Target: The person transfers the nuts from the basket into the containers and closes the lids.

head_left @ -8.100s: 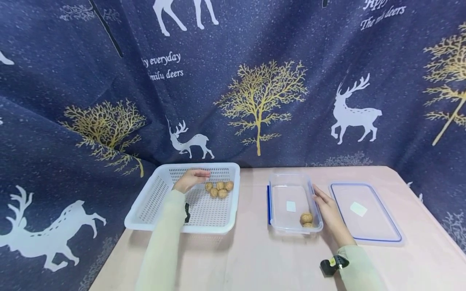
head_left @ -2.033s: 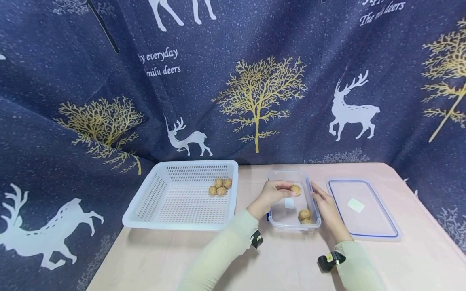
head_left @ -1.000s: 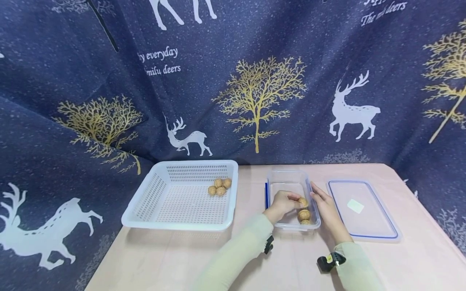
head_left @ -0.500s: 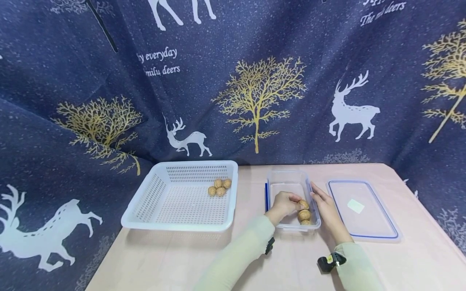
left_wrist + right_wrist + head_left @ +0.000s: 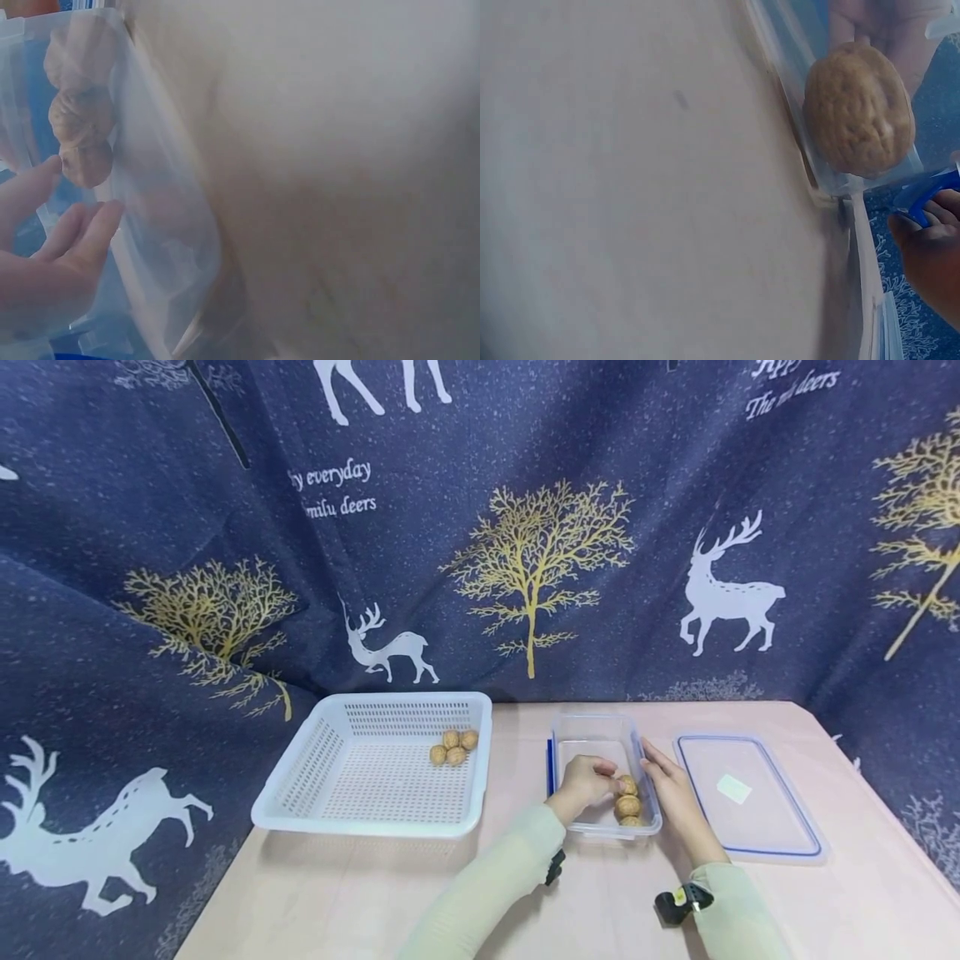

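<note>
A clear plastic food container (image 5: 596, 727) stands right of the middle of the table, with three walnuts in a row along its right wall. My left hand (image 5: 588, 781) reaches inside, fingertips right at the farthest walnut (image 5: 628, 786). In the left wrist view the thumb and fingers (image 5: 97, 225) stand apart, with that walnut (image 5: 86, 165) just beyond their tips. My right hand (image 5: 671, 789) holds the container's right side from outside. The right wrist view shows its fingers (image 5: 930, 232) bent around the blue latch (image 5: 922, 196), and the nearest walnut (image 5: 859, 109) close behind the clear wall.
A white slotted basket (image 5: 367, 828) on the left holds several walnuts (image 5: 453, 748) in its right back corner. The container's lid (image 5: 772, 818), with a blue seal and a pale label, lies flat on the right. A dark deer-print curtain (image 5: 600, 610) hangs behind the pink tabletop (image 5: 360, 893).
Since the oldest frame, the basket's group has shrunk, and the left hand has brought a walnut into the container, setting it behind the other two. Its fingers have loosened. The right hand stays put.
</note>
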The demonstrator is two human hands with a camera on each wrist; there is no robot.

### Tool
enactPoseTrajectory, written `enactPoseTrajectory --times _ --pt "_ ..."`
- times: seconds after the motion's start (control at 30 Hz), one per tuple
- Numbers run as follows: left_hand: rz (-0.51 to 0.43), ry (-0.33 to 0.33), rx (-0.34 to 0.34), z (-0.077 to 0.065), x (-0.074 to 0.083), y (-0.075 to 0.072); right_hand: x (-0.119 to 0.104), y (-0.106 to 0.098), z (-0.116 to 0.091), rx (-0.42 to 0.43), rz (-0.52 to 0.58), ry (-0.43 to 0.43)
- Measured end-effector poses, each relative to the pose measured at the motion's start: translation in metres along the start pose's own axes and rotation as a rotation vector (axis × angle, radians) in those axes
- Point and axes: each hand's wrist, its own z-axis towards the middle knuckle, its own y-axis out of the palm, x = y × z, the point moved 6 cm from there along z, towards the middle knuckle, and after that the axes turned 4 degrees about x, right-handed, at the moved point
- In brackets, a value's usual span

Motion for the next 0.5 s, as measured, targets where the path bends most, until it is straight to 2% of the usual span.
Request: enactPoseTrajectory --times 0.1,0.3,0.5 --pt "0.002 0.01 0.002 0.0 0.002 -0.002 0.001 0.0 -0.001 -0.001 -0.004 0.004" --pt "0.014 0.01 -0.062 0.005 0.01 -0.01 0.002 0.001 -0.001 -0.012 0.023 0.005" --pt "0.01 0.047 -0.146 0.004 0.03 -0.023 0.003 0.001 0.0 -0.023 0.018 0.007"
